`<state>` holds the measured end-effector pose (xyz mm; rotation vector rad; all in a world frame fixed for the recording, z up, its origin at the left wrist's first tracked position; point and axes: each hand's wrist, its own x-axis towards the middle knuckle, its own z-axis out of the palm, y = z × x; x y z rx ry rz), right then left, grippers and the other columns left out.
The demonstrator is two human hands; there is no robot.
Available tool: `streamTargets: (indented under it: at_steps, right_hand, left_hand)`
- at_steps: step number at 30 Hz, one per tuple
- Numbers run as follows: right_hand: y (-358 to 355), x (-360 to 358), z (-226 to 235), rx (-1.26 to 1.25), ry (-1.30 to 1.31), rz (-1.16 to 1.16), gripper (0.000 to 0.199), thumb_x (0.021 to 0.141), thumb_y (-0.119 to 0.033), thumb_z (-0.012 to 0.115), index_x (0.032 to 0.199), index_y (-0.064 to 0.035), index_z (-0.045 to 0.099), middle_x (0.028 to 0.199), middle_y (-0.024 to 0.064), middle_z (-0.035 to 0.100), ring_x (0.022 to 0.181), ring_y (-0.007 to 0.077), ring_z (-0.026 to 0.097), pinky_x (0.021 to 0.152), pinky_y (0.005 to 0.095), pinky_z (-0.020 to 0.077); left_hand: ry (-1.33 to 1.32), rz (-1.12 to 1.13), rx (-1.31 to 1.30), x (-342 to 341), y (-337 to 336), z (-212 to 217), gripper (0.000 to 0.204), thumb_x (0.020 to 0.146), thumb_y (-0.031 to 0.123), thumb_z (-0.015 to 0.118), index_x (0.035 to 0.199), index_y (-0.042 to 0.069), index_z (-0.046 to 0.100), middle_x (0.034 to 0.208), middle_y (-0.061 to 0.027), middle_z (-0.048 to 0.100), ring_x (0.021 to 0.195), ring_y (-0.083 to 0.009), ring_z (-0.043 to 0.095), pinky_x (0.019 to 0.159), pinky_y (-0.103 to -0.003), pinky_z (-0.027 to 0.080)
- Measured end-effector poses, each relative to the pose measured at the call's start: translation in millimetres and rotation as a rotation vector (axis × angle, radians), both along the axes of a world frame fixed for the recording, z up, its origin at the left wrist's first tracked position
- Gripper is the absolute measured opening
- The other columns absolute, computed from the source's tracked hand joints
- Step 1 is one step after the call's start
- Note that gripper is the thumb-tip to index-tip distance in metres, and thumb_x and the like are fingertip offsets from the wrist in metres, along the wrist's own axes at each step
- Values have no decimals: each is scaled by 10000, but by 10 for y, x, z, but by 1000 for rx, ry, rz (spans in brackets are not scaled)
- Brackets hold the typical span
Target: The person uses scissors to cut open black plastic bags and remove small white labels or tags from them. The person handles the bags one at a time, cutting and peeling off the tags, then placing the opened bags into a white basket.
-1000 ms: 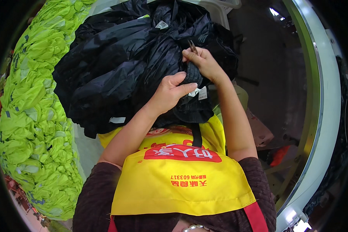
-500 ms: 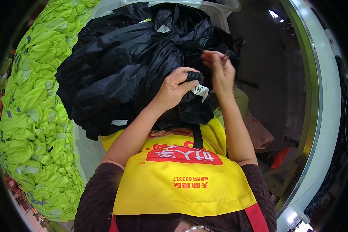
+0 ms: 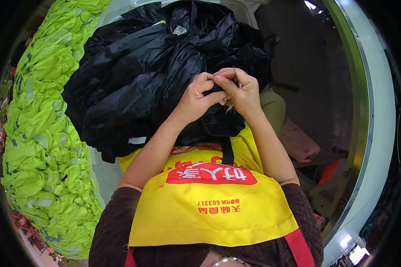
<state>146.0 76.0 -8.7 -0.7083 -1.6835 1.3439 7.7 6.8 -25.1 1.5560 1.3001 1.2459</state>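
Observation:
A large heap of shiny black garments lies in front of me, its lower part reaching over my yellow apron. My left hand is closed on the gathered edge of one black garment. My right hand meets it there, thumb and fingers pinched together at the fingertips of the left. Something small, thin and dark shows between the right fingers, too little of it to name. A white label on the garment peeks out below the hands, partly covered by them.
On the left runs a long pile of bright yellow-green garments. A pale plastic bin stands behind the black heap. A curved metal-edged white frame bounds the right side, with a pinkish patterned object low down near my right forearm.
My right hand has come in leftward from beyond the garment edge and now touches the left fingertips. The left hand still grips the black garment; the label is more covered.

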Motion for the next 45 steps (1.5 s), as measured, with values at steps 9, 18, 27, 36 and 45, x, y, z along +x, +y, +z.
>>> streamTargets:
  at_steps: [9,18,27,36,45]
  right_hand:
    - [20,67,97,362,-126,-187,82,784,-65,660,824,-4,623,731,59,620,661,134,591,595,245,463]
    - [343,524,274,-161,-452,159,293,916,-289,457,916,-13,553,753,80,582,680,145,543,602,254,419]
    - [297,596,261,264,-625,308,345,909,-320,474,965,7,572,814,175,596,735,322,578,643,362,460]
    - [305,600,255,236,-613,402,362,912,-323,461,941,14,588,778,177,597,701,324,579,614,372,453]
    - [291,609,206,270,-612,365,338,908,-314,470,909,2,589,737,171,583,675,318,573,601,368,445]
  left_hand:
    - [-361,58,-181,81,-25,19,89,838,58,563,869,-17,599,858,-22,504,827,-112,483,760,-234,389]
    - [-523,-25,-267,29,-35,-69,90,831,36,555,874,-26,605,873,0,484,835,-78,453,766,-207,357]
    - [-408,-49,-242,12,-44,-22,119,836,45,554,910,-30,610,923,-12,485,880,-98,467,811,-230,368]
    - [-266,-73,-221,25,-51,-32,129,842,39,548,929,-27,614,939,-19,486,871,-104,479,796,-226,376]
    - [-239,-79,-197,36,-47,-51,139,827,35,556,941,-20,615,927,-27,492,873,-114,488,797,-228,383]
